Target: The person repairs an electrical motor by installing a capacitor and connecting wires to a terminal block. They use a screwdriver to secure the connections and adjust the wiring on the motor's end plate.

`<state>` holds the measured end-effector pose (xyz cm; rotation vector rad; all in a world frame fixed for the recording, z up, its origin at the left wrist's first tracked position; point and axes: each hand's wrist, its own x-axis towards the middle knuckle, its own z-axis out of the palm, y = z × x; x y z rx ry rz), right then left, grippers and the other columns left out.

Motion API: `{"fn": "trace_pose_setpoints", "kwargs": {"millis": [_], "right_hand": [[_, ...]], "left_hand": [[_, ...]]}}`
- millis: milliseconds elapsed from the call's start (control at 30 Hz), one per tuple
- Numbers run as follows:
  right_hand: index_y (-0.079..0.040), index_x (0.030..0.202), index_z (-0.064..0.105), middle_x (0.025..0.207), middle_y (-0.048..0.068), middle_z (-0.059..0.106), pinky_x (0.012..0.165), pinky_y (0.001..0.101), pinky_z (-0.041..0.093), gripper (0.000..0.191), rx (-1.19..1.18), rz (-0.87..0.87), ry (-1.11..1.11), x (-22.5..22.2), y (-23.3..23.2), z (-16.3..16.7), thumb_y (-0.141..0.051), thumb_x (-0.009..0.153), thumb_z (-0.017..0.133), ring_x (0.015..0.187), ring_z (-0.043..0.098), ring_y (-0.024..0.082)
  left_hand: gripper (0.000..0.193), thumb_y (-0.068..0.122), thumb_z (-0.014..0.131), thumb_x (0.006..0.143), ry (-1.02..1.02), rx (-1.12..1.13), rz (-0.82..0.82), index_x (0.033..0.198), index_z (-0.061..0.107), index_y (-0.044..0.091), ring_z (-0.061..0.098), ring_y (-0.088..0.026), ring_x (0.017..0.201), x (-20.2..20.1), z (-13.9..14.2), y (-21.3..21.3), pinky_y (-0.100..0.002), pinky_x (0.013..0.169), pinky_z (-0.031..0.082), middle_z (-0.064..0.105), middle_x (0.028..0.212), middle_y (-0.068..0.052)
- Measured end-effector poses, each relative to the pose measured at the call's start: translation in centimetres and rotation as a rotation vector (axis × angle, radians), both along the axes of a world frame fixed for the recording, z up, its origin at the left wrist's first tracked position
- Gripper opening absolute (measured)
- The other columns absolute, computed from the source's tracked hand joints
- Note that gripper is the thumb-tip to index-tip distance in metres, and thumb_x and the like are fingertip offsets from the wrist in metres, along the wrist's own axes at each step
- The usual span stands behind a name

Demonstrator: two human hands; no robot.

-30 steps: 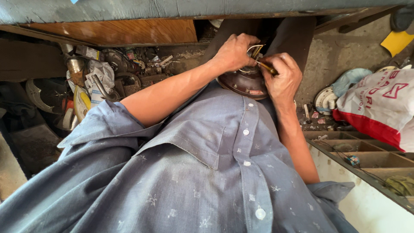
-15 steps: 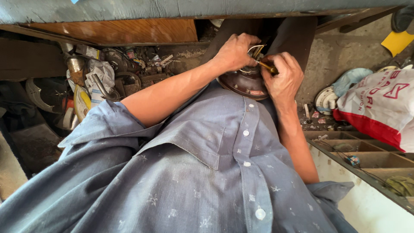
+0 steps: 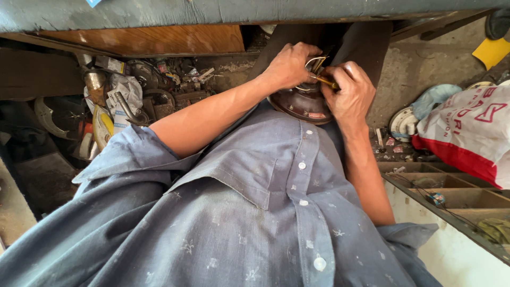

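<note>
Seen over a blue-grey button shirt (image 3: 276, 212), a person's two bare forearms reach to a dark brown dome-shaped metal housing (image 3: 303, 105) resting in the lap, directly beneath both hands. The left hand (image 3: 289, 65) is closed over the housing's top, just beside a loop of pale wire (image 3: 313, 62), while the right hand (image 3: 351, 95), touching the housing's far edge, is clamped on a slim yellow-handled tool (image 3: 325, 81) whose tip points toward the left hand. Well to the right lies a white-and-red sack (image 3: 467, 133) above wooden compartments (image 3: 451, 196); far left of the hands, metal scrap (image 3: 127, 95) clutters the floor.

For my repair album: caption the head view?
Both hands, left and right, work on a round brown metal part.
</note>
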<state>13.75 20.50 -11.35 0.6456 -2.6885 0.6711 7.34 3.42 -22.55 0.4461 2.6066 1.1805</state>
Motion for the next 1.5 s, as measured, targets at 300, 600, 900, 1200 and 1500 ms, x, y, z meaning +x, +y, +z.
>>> {"fn": "trace_pose_setpoints", "kwargs": {"millis": [300,600,900,1200,1500], "right_hand": [[-0.003,0.113,0.072,0.102,0.012,0.070,0.078,0.0349,0.056,0.025,-0.270,-0.157,-0.161,0.6,1.0,-1.2,-0.001,0.090,0.082,0.092,0.072,0.025],[0.001,0.112,0.071,0.107,0.012,0.073,0.086,0.0342,0.056,0.022,-0.450,-0.179,-0.286,1.3,2.1,-1.8,-0.001,0.092,0.080,0.097,0.073,0.024],[-0.003,0.098,0.073,0.095,0.011,0.065,0.071,0.0407,0.052,0.019,-0.090,-0.075,-0.095,-0.1,-0.3,-0.5,-0.007,0.086,0.087,0.084,0.067,0.033],[-0.002,0.104,0.073,0.099,0.012,0.067,0.075,0.0382,0.053,0.018,-0.203,-0.080,-0.139,0.2,0.5,-1.1,-0.007,0.089,0.083,0.087,0.069,0.030],[0.000,0.130,0.073,0.110,0.018,0.067,0.090,0.0386,0.054,0.028,-0.250,-0.244,-0.130,2.9,4.4,-0.8,-0.002,0.102,0.070,0.100,0.068,0.031]], "left_hand": [[0.070,0.035,0.091,0.070,-0.085,0.038,0.023,0.132,0.065,0.014,0.057,-0.040,0.121,-0.1,1.0,-0.3,-0.044,0.107,0.044,0.063,0.131,-0.013],[0.068,0.024,0.094,0.064,-0.321,0.168,0.038,0.128,0.071,0.016,0.063,-0.029,0.125,-1.2,2.7,-1.0,-0.036,0.107,0.049,0.066,0.132,-0.010],[0.071,0.014,0.095,0.064,-0.357,0.284,-0.007,0.131,0.068,0.011,0.062,-0.026,0.128,-1.4,3.7,-1.7,-0.032,0.106,0.051,0.063,0.137,-0.013],[0.068,0.005,0.090,0.069,-0.470,0.438,-0.047,0.133,0.066,0.008,0.063,-0.023,0.130,-1.5,3.3,-1.7,-0.030,0.108,0.051,0.069,0.135,-0.010],[0.062,-0.009,0.078,0.077,-0.726,0.772,-0.114,0.136,0.063,0.004,0.068,-0.022,0.121,-2.6,0.9,-2.2,-0.031,0.103,0.057,0.072,0.127,-0.010]]}}
